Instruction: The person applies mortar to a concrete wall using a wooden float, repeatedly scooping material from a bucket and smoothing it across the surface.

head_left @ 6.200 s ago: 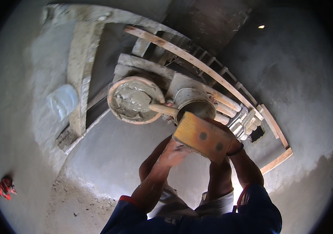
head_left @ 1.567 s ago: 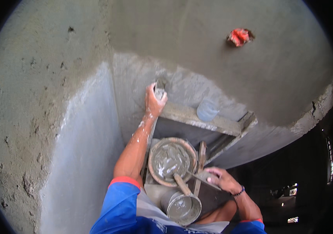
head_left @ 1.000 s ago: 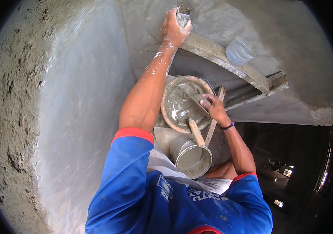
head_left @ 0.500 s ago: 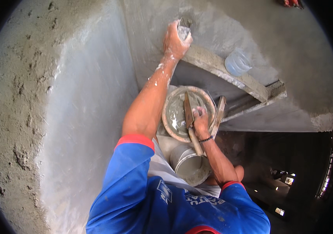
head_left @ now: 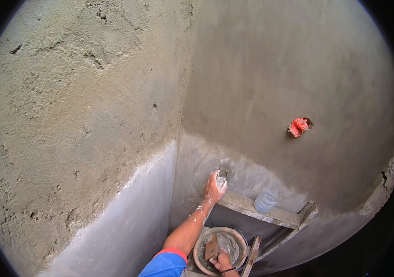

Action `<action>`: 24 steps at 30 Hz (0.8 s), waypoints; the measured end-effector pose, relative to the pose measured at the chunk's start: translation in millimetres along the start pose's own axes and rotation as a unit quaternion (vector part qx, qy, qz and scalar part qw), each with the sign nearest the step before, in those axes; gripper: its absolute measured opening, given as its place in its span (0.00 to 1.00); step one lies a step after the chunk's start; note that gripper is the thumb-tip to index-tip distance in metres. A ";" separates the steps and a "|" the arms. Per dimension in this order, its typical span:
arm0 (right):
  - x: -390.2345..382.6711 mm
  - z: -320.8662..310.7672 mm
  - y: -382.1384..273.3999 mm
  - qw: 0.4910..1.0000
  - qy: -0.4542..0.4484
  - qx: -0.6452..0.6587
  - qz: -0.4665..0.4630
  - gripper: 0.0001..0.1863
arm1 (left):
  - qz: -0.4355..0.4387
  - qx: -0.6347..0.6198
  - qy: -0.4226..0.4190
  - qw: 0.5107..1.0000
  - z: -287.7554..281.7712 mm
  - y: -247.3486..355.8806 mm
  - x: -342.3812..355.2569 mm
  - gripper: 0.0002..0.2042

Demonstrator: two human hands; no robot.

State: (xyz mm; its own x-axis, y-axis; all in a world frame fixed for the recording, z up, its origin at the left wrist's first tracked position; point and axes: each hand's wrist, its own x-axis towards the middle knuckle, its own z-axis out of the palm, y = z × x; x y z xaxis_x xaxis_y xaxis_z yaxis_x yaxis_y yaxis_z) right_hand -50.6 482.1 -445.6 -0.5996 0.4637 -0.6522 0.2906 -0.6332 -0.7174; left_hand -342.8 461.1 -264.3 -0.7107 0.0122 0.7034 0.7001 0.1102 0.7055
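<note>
My left hand [head_left: 214,187] is closed around a small whitish-grey piece [head_left: 221,181] against the smooth grey wall, right beside a small dark hole [head_left: 224,171]. What exactly this piece is, I cannot make out. Lower down, my right hand [head_left: 223,261] grips a trowel [head_left: 212,247] with a brown, rusty-looking blade. The trowel is over a round bucket [head_left: 198,261] that contains wet grey mortar [head_left: 232,245]. The right hand hides the trowel's handle.
A clear plastic cup [head_left: 265,201] stands on a cement-crusted ledge [head_left: 238,204]. Next to the bucket leans a wooden strip [head_left: 251,256]. Rough plaster [head_left: 91,106] covers the left wall. Orange-red crumpled material [head_left: 298,127] plugs a hole in the far wall.
The view has tilted up, showing more wall. The trowel blade has turned to show its flat face over the bucket. My left hand stays by the hole in the wall.
</note>
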 end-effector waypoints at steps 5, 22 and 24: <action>12.4 -22.3 -14.6 0.973 -0.120 0.157 0.118 0.14 | -0.030 0.001 -0.020 0.999 -2.4 -0.5 -1.8 0.31; -66.1 -47.4 -47.8 0.893 -0.270 0.339 0.119 0.20 | 0.004 0.009 -0.005 1.000 -1.7 5.9 13.0 0.31; -72.4 -52.0 -47.2 0.894 -0.280 0.334 0.101 0.20 | -0.002 0.006 -0.005 1.000 -1.8 7.1 12.1 0.31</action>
State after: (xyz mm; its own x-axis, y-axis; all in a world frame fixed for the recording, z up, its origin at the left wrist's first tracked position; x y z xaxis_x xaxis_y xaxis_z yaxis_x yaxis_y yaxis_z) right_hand 17.9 510.7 -377.2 -0.9193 0.0336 -0.3921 0.0367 -0.9847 -0.1703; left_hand -346.3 460.2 -250.7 -0.7141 0.0215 0.6997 0.6966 0.1220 0.7071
